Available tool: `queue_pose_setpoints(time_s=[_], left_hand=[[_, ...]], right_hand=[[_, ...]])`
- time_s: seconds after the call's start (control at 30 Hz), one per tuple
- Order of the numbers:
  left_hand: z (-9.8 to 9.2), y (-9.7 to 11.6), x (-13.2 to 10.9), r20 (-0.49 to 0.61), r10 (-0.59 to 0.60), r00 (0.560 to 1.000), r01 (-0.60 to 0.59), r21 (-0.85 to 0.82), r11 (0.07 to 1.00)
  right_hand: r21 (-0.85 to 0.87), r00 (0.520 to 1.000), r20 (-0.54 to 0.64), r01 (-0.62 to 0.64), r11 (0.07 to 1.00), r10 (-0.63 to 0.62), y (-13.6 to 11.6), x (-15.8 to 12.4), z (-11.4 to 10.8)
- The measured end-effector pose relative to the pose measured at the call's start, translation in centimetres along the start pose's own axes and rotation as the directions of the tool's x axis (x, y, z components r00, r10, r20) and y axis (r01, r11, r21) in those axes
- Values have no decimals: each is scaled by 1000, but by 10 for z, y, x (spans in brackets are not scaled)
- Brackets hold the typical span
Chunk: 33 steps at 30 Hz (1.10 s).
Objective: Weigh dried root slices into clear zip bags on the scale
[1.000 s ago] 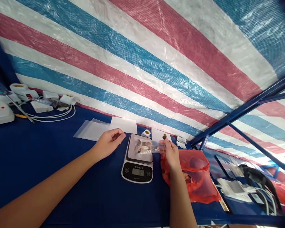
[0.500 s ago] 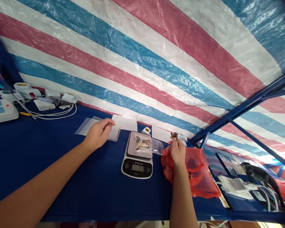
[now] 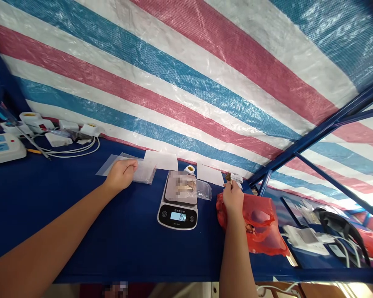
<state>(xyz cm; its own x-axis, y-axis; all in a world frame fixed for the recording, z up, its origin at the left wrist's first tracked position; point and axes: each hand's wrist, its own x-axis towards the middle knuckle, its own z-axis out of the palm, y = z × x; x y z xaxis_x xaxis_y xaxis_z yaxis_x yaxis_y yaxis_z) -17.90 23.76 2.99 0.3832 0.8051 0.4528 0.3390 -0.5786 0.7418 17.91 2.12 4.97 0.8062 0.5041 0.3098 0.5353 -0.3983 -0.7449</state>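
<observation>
My left hand point(image 3: 122, 174) is closed over the stack of clear plastic bags point(image 3: 145, 171); what it holds, if anything, is hidden. My right hand point(image 3: 233, 195) pinches a small brown piece point(image 3: 228, 177) above the back edge of the red plastic bag point(image 3: 261, 223). Between my hands stands a digital scale point(image 3: 178, 215), its display lit and reading about 85 or 8.5. On its plate lies a clear bag point(image 3: 204, 190) with pale brown pieces inside, its empty end hanging over the right side.
White paper sheets point(image 3: 161, 160) and a small white block point(image 3: 189, 169) lie behind the scale. Power strip point(image 3: 6, 148), white adapters and cables sit at the far left. Blue metal bars point(image 3: 298, 145) rise at the right, with electronics beyond.
The scale display has lit up and its number has changed. My left hand has moved slightly left and curled tighter. My right hand remains by the red bag, still pinching the brown piece.
</observation>
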Motion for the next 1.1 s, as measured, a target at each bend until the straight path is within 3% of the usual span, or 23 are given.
queue_pose_setpoints(time_s=[0.2,0.37,0.57,0.8,0.87,1.1], left_hand=[[1,2,-2,-129,61,990,-52,75,996],[1,0,1,-110,34,993,-22,106,994],[4,-1,2,-101,2,995,13,150,989],[6,-2,3,-92,-3,996,18,157,987],[7,-3,3,-95,-5,995,20,160,987],[5,-4,2,-97,-8,995,22,138,990]], right_hand=[[178,996,56,55,982,-66,-4,-2,3],[341,995,62,47,939,-72,-7,-3,1],[407,972,59,185,895,-228,-32,-20,15],[261,834,228,444,857,-502,-60,-53,31],[246,845,233,428,870,-482,-60,-53,27],[298,954,91,248,922,-286,-47,-40,18]])
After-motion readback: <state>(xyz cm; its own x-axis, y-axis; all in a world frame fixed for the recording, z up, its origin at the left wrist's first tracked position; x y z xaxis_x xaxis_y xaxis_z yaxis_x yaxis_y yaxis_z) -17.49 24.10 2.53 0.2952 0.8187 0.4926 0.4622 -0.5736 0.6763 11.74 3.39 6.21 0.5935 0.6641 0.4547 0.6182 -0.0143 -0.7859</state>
